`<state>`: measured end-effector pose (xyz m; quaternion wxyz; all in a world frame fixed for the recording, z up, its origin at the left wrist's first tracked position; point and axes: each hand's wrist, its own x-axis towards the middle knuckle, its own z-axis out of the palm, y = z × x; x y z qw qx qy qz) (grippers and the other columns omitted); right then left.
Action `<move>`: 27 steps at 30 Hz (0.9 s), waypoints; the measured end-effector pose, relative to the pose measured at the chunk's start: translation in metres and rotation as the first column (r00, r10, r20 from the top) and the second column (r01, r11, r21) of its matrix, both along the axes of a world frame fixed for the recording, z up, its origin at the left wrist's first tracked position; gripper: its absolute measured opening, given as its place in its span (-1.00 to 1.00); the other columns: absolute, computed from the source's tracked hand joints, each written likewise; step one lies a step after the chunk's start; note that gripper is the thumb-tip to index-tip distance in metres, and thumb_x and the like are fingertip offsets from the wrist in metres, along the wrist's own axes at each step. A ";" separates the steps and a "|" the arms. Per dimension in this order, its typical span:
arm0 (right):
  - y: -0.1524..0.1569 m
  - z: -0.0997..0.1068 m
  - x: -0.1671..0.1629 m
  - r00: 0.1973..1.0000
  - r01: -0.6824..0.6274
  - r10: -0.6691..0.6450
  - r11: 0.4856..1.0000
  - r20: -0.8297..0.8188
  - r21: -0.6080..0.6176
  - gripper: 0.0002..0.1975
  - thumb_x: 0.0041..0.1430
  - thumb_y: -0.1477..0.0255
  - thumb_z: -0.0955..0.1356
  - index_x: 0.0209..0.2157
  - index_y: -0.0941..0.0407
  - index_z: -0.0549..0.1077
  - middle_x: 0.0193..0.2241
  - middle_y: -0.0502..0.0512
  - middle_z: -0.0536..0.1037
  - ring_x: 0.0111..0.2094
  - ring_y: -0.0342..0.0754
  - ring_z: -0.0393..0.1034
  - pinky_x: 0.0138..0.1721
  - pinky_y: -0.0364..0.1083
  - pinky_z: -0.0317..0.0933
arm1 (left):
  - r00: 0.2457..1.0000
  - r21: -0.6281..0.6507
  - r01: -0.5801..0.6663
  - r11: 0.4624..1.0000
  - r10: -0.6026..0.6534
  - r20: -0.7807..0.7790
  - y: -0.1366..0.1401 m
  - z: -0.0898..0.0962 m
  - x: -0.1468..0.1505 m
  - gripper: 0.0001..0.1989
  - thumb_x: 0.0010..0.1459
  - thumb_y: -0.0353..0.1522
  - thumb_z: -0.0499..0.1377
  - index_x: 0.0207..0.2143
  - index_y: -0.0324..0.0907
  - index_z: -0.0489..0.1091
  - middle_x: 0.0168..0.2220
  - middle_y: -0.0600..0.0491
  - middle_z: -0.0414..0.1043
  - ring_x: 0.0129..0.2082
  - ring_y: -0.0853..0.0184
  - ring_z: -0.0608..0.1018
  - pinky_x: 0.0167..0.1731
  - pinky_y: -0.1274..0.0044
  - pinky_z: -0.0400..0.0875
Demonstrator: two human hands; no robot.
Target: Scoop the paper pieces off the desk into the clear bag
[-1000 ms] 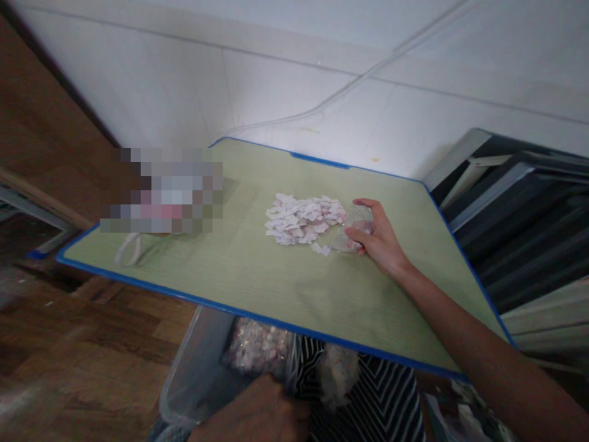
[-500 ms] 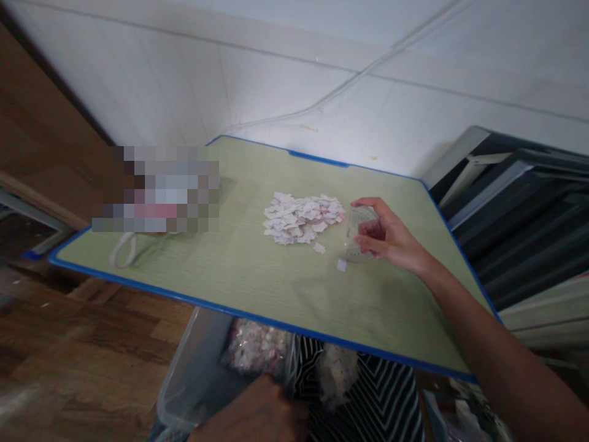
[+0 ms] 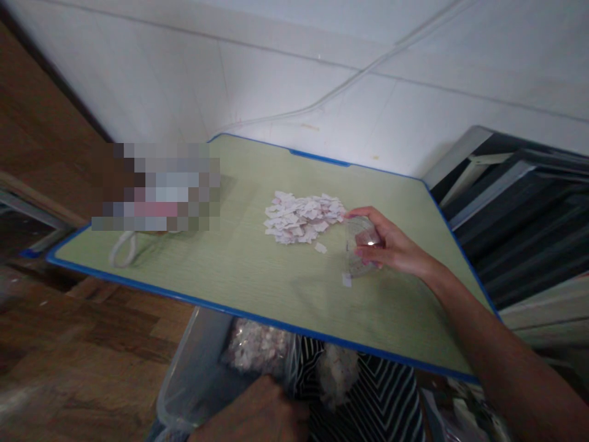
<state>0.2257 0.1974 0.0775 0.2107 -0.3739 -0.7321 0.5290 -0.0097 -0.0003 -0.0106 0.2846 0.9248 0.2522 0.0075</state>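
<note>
My right hand [image 3: 384, 245] is closed around a clear plastic cup [image 3: 354, 236] at the right of the table, thumb and fingers on its sides. Just left of the cup lies a heap of small white paper pieces [image 3: 301, 218], some with pink marks. One loose paper piece [image 3: 346, 280] is at the cup's near edge, and another [image 3: 321, 248] lies between cup and heap. Low in the picture my left hand [image 3: 264, 408] is over my lap, beside a clear bag of pale bits [image 3: 338, 374]; its fingers are hidden.
The green table [image 3: 239, 276] has a blue rim and stands against a white wall. A blurred-out object with a white loop handle [image 3: 123, 250] is at its left. Below the near edge, a translucent bin [image 3: 184, 380] holds a bag of paper bits [image 3: 257, 347]. Dark panels [image 3: 519, 209] lean at right.
My right hand and the cup have moved a little toward me. The loose paper piece by the cup has shifted nearer and slightly right. My left hand looks unchanged.
</note>
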 end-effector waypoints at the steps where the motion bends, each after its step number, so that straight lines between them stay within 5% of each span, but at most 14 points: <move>1: -0.003 0.001 -0.001 0.998 -0.064 0.064 0.998 0.013 -0.020 -0.44 0.08 0.42 0.38 0.06 0.07 0.06 -0.63 -0.23 0.22 -0.66 -0.25 0.16 -0.69 -0.29 0.01 | 1.000 0.001 -0.001 1.000 0.001 -0.004 0.000 0.000 0.000 -0.77 0.22 -0.58 0.06 -0.46 -0.20 0.37 -0.46 0.07 0.45 -0.56 0.36 0.47 -0.48 0.56 0.35; 9: -0.029 0.008 -0.015 0.881 -0.464 0.472 0.875 0.032 -0.138 -0.53 0.14 0.48 0.35 0.05 0.15 0.13 -0.59 -0.20 0.14 -0.63 -0.29 0.03 -0.64 -0.28 -0.07 | 1.000 0.004 0.009 1.000 -0.009 -0.014 0.002 0.002 0.001 -0.79 0.20 -0.58 0.07 -0.45 -0.18 0.36 -0.44 0.07 0.46 -0.54 0.35 0.48 -0.50 0.57 0.34; 20: -0.023 -0.001 -0.012 0.832 -0.548 0.544 0.778 -0.108 -0.308 -0.50 0.07 0.48 0.41 0.01 0.16 0.18 -0.62 -0.24 0.18 -0.68 -0.33 0.05 -0.69 -0.33 -0.07 | 1.000 0.015 0.010 1.000 -0.010 -0.004 0.003 0.002 0.000 -0.79 0.19 -0.57 0.10 -0.47 -0.18 0.34 -0.44 0.08 0.44 -0.52 0.34 0.48 -0.53 0.56 0.31; 23: -0.020 -0.004 -0.010 0.897 -0.440 0.396 0.840 -0.196 -0.317 -0.45 0.04 0.39 0.43 0.01 0.10 0.15 -0.63 -0.23 0.26 -0.71 -0.31 0.13 -0.72 -0.33 0.00 | 1.000 0.020 0.012 1.000 -0.012 0.001 0.002 0.001 0.000 -0.78 0.19 -0.57 0.10 -0.49 -0.18 0.33 -0.45 0.08 0.44 -0.54 0.34 0.47 -0.54 0.56 0.30; 25: -0.016 -0.008 -0.012 0.961 -0.216 0.161 0.945 -0.226 -0.247 -0.41 0.03 0.36 0.44 0.03 0.05 0.10 -0.62 -0.22 0.30 -0.70 -0.28 0.19 -0.73 -0.31 0.04 | 1.000 0.026 0.009 1.000 -0.009 0.006 0.000 0.000 0.000 -0.78 0.20 -0.56 0.09 -0.49 -0.18 0.34 -0.46 0.08 0.43 -0.55 0.35 0.46 -0.54 0.55 0.30; 27: -0.011 -0.013 -0.014 0.967 0.045 -0.080 0.988 -0.241 -0.145 -0.38 0.01 0.34 0.44 0.03 0.01 0.07 -0.63 -0.21 0.31 -0.70 -0.25 0.22 -0.74 -0.30 0.05 | 1.000 0.035 -0.001 0.999 0.000 0.010 -0.001 -0.001 0.000 -0.77 0.22 -0.55 0.08 -0.49 -0.17 0.34 -0.47 0.09 0.43 -0.56 0.36 0.45 -0.54 0.56 0.30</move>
